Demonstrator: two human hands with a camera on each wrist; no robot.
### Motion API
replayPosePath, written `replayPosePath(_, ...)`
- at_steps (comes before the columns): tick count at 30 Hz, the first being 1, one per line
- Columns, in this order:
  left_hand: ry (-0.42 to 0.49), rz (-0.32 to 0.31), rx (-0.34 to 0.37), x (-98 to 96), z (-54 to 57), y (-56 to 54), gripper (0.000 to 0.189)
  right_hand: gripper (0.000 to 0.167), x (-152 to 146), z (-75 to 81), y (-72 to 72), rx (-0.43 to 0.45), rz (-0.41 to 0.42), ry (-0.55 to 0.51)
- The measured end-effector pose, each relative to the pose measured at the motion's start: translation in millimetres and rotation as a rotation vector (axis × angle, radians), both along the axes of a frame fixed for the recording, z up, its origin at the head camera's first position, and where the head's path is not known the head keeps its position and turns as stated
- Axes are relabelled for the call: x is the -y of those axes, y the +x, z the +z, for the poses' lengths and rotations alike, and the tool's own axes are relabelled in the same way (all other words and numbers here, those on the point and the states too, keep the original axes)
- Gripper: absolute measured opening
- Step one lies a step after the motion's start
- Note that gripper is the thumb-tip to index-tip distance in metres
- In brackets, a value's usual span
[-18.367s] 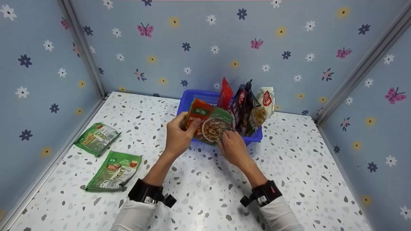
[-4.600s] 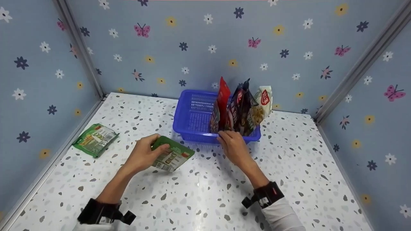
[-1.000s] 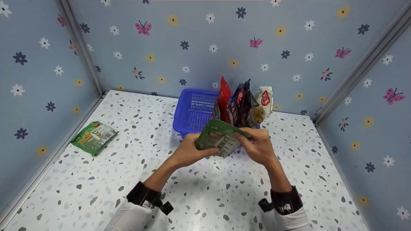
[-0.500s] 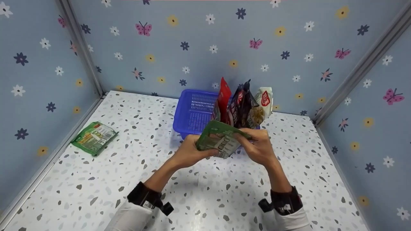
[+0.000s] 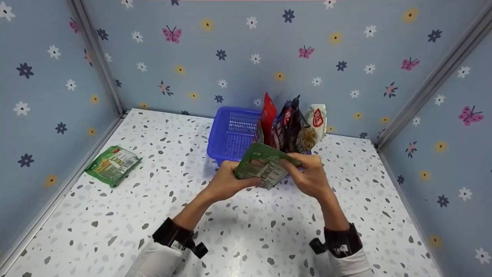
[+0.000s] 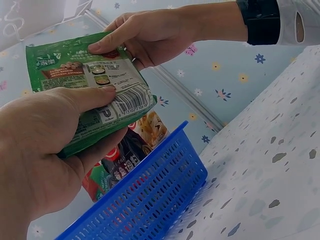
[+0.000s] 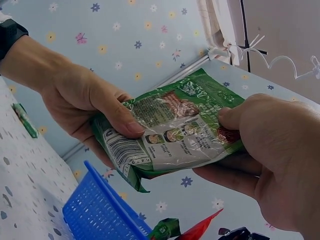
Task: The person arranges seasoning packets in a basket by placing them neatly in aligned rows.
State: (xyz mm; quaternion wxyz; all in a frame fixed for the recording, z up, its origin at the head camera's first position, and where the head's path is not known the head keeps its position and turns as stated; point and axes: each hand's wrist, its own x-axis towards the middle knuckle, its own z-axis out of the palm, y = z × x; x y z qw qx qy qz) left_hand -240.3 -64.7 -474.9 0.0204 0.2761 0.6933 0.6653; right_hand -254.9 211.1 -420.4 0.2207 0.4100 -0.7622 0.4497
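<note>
Both my hands hold one flat green food packet in front of the basket, its printed back with barcode turned up towards me. My left hand grips the packet's left edge, thumb on top and fingers beneath. On the opposite edge, my right hand pinches it between thumb and fingers. The left wrist view shows the packet raised above the basket's height. Behind the hands stands a blue perforated basket, its front right part hidden. Upright in its right half are a red packet, dark packets and a white packet.
A second green packet lies flat on the speckled tabletop at the left. Patterned panels enclose the table at the back and both sides. The basket's left half shows its bare mesh floor.
Earlier an orange-green packet was held over the basket. Later my left hand lifted a green packet from the table; my right left the basket rim and took its other edge. The last second shows little movement.
</note>
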Motion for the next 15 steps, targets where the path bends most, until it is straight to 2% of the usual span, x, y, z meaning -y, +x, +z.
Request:
replayPosePath(10,0.064,0.007,-0.009,0.5,0.2,-1.6,0.026,0.015,2.0,2.8,4.9,0.104,-0.057,-0.003)
replayPosePath(15,0.042,0.015,-0.038,1.5,0.5,-3.3,0.031,0.021,6.3,3.7,7.7,0.137,-0.111,-0.007)
